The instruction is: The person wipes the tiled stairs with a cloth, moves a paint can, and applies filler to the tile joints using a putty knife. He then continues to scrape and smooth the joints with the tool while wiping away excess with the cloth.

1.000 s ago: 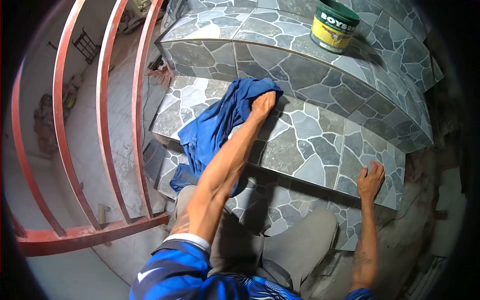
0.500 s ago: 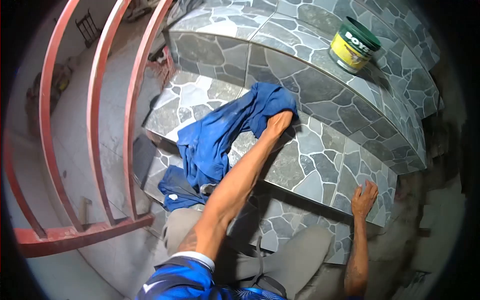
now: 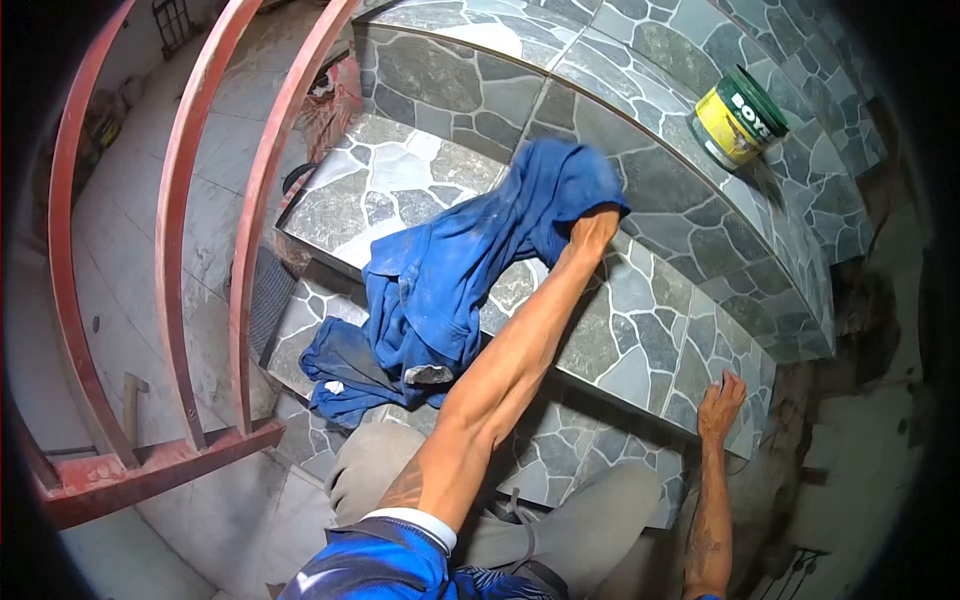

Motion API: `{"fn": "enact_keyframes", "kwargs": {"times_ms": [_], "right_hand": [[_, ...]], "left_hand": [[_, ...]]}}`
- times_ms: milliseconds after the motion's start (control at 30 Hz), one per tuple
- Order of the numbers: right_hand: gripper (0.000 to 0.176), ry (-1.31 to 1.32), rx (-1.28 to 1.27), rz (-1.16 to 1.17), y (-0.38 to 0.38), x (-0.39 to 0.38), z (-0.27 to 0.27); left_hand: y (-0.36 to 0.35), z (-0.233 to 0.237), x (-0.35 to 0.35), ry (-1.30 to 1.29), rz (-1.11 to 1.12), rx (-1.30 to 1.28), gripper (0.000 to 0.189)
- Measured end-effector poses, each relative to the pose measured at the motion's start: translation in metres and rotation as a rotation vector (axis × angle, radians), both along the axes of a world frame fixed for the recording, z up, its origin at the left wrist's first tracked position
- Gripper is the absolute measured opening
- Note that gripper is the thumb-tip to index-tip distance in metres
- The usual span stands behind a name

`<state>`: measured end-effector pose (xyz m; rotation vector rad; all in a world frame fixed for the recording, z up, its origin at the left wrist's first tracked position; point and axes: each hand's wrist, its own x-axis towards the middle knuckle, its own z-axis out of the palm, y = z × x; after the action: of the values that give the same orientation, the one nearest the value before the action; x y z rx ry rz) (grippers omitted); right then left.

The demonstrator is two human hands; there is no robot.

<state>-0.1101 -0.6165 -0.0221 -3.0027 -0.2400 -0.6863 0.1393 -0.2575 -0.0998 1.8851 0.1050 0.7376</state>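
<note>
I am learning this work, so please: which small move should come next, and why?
Perhaps the left hand should slide the blue cloth toward the right hand: it holds the cloth, and the step between both hands lies uncovered.

The blue cloth (image 3: 445, 265) has been shifted by the left hand (image 3: 597, 230) toward three o'clock along the riser (image 3: 670, 205) — more of its eight-o'clock end is exposed.

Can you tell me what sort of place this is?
It looks like a stairway, probably indoors and perhaps being finished or renovated: there are stone-patterned steps, a red metal railing to the left, and a labelled bucket standing on one step.
</note>
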Motion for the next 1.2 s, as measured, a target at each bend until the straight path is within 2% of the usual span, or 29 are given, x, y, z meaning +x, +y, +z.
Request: {"fn": "enact_keyframes", "kwargs": {"times_ms": [133,200,233,333,433,467,567,600,700,767,833,967,1067,1133,1200], "right_hand": [[0.037,-0.002,-0.044,-0.030,-0.003,0.000,-0.008],[0.037,0.003,-0.040,-0.038,-0.002,0.004,-0.003],[0.037,-0.006,-0.036,-0.041,-0.001,0.010,-0.004],[0.038,0.001,-0.022,-0.049,-0.003,0.009,-0.008],[0.037,0.008,-0.014,-0.060,-0.006,0.003,-0.009],[0.037,0.003,-0.019,-0.062,-0.005,0.005,-0.009],[0.037,-0.004,-0.024,-0.049,0.002,0.005,-0.004],[0.037,-0.006,-0.024,-0.042,0.003,0.002,-0.003],[0.036,-0.012,-0.041,-0.027,-0.006,0.005,-0.008],[0.036,-0.001,-0.027,-0.053,-0.001,0.000,-0.004],[0.036,-0.011,-0.009,-0.049,0.001,0.006,-0.005],[0.035,0.007,0.019,-0.026,-0.006,0.005,-0.008],[0.034,0.007,-0.003,-0.047,-0.009,0.000,-0.009],[0.034,-0.005,-0.023,-0.076,-0.006,0.007,-0.012],[0.035,-0.004,-0.026,-0.079,0.000,0.004,-0.007]], "left_hand": [[0.005,0.048,0.042,-0.147,-0.003,0.092,0.051],[0.018,0.071,0.024,0.005,-0.068,0.066,0.052],[0.045,0.098,-0.022,0.174,-0.132,0.028,0.053],[0.053,0.077,-0.060,0.358,0.058,-0.229,0.047],[0.058,0.085,-0.051,0.297,0.015,0.031,0.045],[0.056,0.091,-0.047,0.244,0.039,0.165,0.046],[0.031,0.079,-0.011,-0.126,0.274,0.352,0.038],[0.038,0.085,-0.035,-0.269,0.324,0.164,0.039],[0.032,0.049,0.008,0.072,0.099,0.018,0.039],[0.045,0.082,-0.032,-0.044,0.245,0.131,0.033],[0.064,0.123,-0.047,0.170,0.111,0.287,0.028],[0.100,0.130,-0.041,-0.007,0.339,0.591,0.026],[0.140,0.130,0.000,-0.128,0.477,0.740,0.026],[0.162,0.106,0.036,-0.024,0.534,0.647,0.029],[0.155,0.065,0.074,0.135,0.504,0.572,0.033]]}}
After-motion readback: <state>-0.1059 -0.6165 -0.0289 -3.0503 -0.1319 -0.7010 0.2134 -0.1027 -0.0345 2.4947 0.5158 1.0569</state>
